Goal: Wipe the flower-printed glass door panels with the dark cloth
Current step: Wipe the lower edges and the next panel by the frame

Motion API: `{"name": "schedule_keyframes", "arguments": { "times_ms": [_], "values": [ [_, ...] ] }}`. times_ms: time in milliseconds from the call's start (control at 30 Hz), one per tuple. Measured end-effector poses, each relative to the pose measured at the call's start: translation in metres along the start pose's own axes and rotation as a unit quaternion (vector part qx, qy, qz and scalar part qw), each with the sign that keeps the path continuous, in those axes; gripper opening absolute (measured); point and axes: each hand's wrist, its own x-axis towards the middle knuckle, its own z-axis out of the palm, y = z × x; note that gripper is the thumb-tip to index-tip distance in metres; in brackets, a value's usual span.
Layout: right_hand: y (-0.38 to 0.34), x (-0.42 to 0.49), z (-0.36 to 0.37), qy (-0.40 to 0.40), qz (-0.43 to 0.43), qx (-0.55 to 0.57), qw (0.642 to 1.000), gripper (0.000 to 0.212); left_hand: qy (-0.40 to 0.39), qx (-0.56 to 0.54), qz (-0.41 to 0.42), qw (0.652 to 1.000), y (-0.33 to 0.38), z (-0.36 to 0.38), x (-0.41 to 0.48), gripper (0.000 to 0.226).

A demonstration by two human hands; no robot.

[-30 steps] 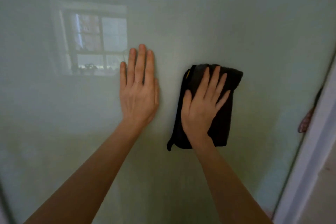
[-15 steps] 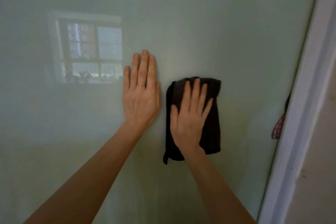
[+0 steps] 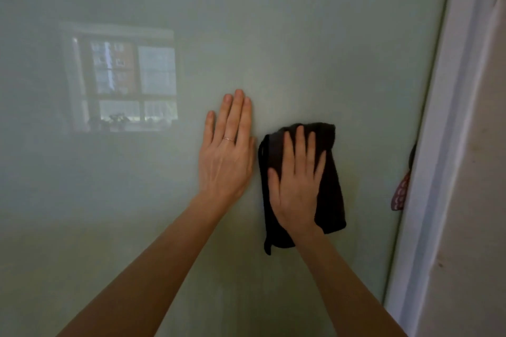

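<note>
A pale green frosted glass door panel [image 3: 315, 49] fills most of the view. My right hand [image 3: 297, 183] lies flat with straight fingers on the folded dark cloth [image 3: 330, 194], pressing it against the glass. My left hand [image 3: 227, 156], with a thin ring on one finger, rests flat on the glass just left of the cloth, fingers straight and together. Only a small red-patterned bit of print [image 3: 398, 195] shows at the panel's right edge; no other flower print is visible here.
A white door frame [image 3: 438, 145] runs down the right side, with a beige wall [image 3: 482, 200] beyond it. A window reflection [image 3: 123, 82] shows on the glass at the left.
My right hand slid the cloth left and down until it sits close beside my left hand. The view shifted so the door frame shows more on the right.
</note>
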Motion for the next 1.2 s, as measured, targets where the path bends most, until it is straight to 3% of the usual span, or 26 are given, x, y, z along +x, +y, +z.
{"name": "schedule_keyframes", "arguments": {
  "times_ms": [67, 133, 333, 400, 500, 567, 700, 767, 967, 1033, 1133, 1200],
  "values": [
    [0.020, -0.004, -0.003, -0.015, -0.084, 0.003, 0.996, 0.063, 0.006, -0.006, 0.003, 1.000, 0.013, 0.007, 0.002, 0.060],
    [0.036, -0.003, -0.004, -0.006, -0.081, 0.003, 0.997, 0.062, 0.009, -0.007, -0.006, 1.000, 0.020, 0.011, 0.003, 0.060],
    [0.020, 0.015, 0.000, 0.058, 0.157, 0.024, 0.986, 0.065, 0.000, 0.010, -0.003, 1.000, 0.023, 0.012, 0.003, 0.057],
    [0.014, 0.015, 0.001, 0.046, 0.107, 0.015, 0.993, 0.066, 0.001, 0.014, -0.004, 1.000, 0.023, 0.013, 0.003, 0.057],
    [0.040, 0.005, -0.004, 0.008, -0.065, -0.005, 0.998, 0.064, 0.004, 0.013, -0.006, 1.000, 0.021, 0.013, 0.004, 0.057],
    [0.062, 0.003, -0.007, 0.007, -0.090, 0.000, 0.996, 0.063, 0.000, 0.009, -0.007, 1.000, 0.022, 0.013, 0.004, 0.057],
    [0.062, 0.014, -0.005, 0.070, 0.114, 0.015, 0.991, 0.064, 0.000, 0.021, -0.011, 1.000, 0.023, 0.013, 0.003, 0.057],
    [0.048, 0.019, -0.004, 0.072, 0.169, 0.021, 0.983, 0.066, 0.001, 0.016, -0.014, 1.000, 0.025, 0.013, 0.003, 0.057],
    [0.085, -0.001, -0.010, -0.009, -0.082, -0.003, 0.997, 0.063, -0.009, -0.007, 0.029, 1.000, 0.054, 0.029, 0.006, 0.057],
    [0.100, 0.001, -0.012, 0.005, -0.050, 0.007, 0.999, 0.061, -0.006, 0.001, 0.019, 1.000, 0.056, 0.032, 0.007, 0.058],
    [0.104, 0.011, -0.012, 0.047, 0.108, 0.033, 0.992, 0.064, 0.000, 0.004, 0.017, 1.000, 0.060, 0.035, 0.007, 0.055],
    [0.093, 0.014, -0.011, 0.057, 0.162, 0.049, 0.984, 0.066, 0.001, 0.007, 0.017, 1.000, 0.063, 0.035, 0.007, 0.055]
  ]
}}
